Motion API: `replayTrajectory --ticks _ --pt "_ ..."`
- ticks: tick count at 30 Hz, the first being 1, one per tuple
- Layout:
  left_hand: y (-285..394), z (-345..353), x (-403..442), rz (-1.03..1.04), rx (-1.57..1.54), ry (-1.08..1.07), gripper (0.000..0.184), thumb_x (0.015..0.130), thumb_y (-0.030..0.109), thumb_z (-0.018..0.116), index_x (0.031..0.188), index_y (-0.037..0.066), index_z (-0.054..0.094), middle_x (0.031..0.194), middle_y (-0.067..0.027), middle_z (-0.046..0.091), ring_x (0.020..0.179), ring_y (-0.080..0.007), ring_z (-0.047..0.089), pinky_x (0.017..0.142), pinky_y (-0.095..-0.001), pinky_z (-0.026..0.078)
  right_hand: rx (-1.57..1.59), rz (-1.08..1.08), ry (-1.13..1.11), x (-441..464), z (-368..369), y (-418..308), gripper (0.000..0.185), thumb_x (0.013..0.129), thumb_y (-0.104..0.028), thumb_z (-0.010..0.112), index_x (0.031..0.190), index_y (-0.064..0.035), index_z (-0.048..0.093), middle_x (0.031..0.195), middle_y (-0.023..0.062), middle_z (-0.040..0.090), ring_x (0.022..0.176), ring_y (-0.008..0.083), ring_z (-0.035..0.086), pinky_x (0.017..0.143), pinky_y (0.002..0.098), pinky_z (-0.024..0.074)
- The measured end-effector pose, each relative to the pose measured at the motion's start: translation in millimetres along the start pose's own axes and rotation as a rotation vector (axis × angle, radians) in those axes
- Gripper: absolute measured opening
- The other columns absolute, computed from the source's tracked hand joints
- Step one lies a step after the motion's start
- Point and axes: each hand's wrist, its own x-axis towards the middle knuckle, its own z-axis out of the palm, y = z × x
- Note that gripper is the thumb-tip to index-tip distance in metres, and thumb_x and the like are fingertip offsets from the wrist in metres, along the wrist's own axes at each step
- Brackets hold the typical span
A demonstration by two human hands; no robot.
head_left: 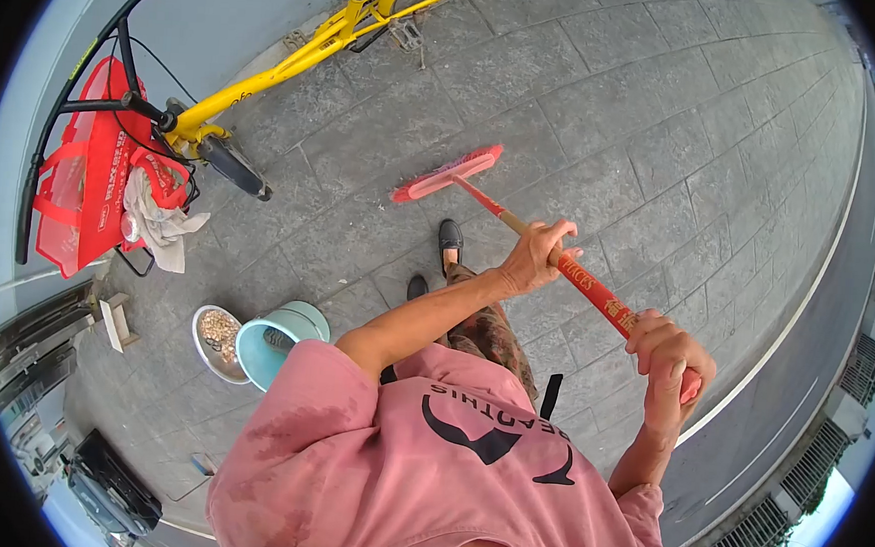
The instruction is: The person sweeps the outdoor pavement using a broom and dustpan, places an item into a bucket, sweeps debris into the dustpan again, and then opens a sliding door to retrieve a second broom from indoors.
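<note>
A push broom with a pink-red head (449, 174) rests its bristles on the grey paving ahead of my feet. Its red handle (597, 291) slants back toward my right side, printed with gold characters. Around the middle of the handle is my left hand (536, 259), its fingers curled over the shaft. My right hand (667, 363) grips the handle near its upper end, whose red tip shows past the palm. One black shoe (450, 236) stands just behind the broom head, and the other shows partly beside it.
A yellow bicycle (269, 73) stands by the wall, a red bag (103, 173) at its handlebars. At left are a light blue bucket (303, 317) with something dark inside and a white basin (200, 344) of small tan pieces. A road (748, 433) runs along the right.
</note>
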Motion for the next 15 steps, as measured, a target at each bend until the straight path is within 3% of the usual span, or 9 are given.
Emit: replayTrajectory --ticks 5,7,8,10,12,14,15 --pt "36 -10 -3 0.234 0.009 0.193 0.02 0.074 0.015 0.063 0.082 0.006 0.047 0.052 -0.0033 0.042 0.053 -0.0201 0.044 0.057 -0.0329 0.037 0.0 -0.247 0.059 -23 14 -32 0.042 0.088 -0.037 0.039 0.056 -0.0099 0.033 0.05 0.0029 0.041 0.049 0.0161 0.043 0.069 0.0398 0.0396" --pt "14 -21 -2 0.139 0.07 0.267 0.018 0.073 0.012 0.062 0.083 0.006 0.048 0.055 -0.0044 0.046 0.056 -0.0207 0.046 0.061 -0.0348 0.038 0.044 -0.287 0.116 -28 45 -17 0.041 0.089 -0.033 0.037 0.056 -0.0081 0.035 0.052 0.0038 0.042 0.05 0.0164 0.043 0.068 0.0402 0.0404" --pt "-16 -27 -3 0.155 0.17 0.326 0.016 0.072 0.011 0.062 0.081 0.006 0.05 0.059 -0.0054 0.05 0.059 -0.0212 0.047 0.06 -0.0341 0.039 -0.027 -0.241 0.099 -31 63 -5 0.035 0.088 -0.023 0.04 0.059 -0.004 0.04 0.055 0.0054 0.045 0.053 0.0179 0.046 0.068 0.0407 0.0415" --pt "-61 -50 -22 0.08 0.169 0.261 0.011 0.073 0.01 0.059 0.078 0.004 0.052 0.062 -0.0065 0.052 0.061 -0.0193 0.048 0.059 -0.031 0.04 -0.216 -0.132 -0.117 -39 107 24 0.016 0.077 -0.005 0.056 0.065 0.0018 0.048 0.061 0.0079 0.049 0.059 0.0186 0.052 0.066 0.0323 0.0437" --pt "-77 -74 -55 -0.1 0.097 0.08 0.008 0.075 0.009 0.057 0.077 0.003 0.053 0.062 -0.0069 0.052 0.061 -0.0185 0.049 0.058 -0.0297 0.04 -0.285 -0.147 -0.284 -52 125 30 0.017 0.073 -0.007 0.061 0.065 0.0004 0.049 0.062 0.0079 0.049 0.058 0.021 0.052 0.063 0.03 0.0448" --pt "-63 -70 -90 -0.146 0.065 0.153 0.008 0.075 0.009 0.056 0.079 0.002 0.053 0.062 -0.0072 0.051 0.06 -0.0181 0.05 0.058 -0.0295 0.04 -0.242 -0.256 -0.362 -66 134 15 0.018 0.073 -0.009 0.062 0.064 -0.0002 0.049 0.062 0.008 0.05 0.058 0.0223 0.052 0.063 0.0307 0.0454" --pt "-49 -67 -113 -0.173 0.048 0.194 0.008 0.076 0.009 0.055 0.079 0.002 0.053 0.062 -0.0074 0.051 0.06 -0.018 0.05 0.058 -0.0294 0.04 -0.229 -0.212 -0.411 -74 131 4 0.027 0.079 -0.018 0.057 0.062 0.0009 0.047 0.062 0.0085 0.052 0.061 0.0208 0.052 0.069 0.035 0.0443"
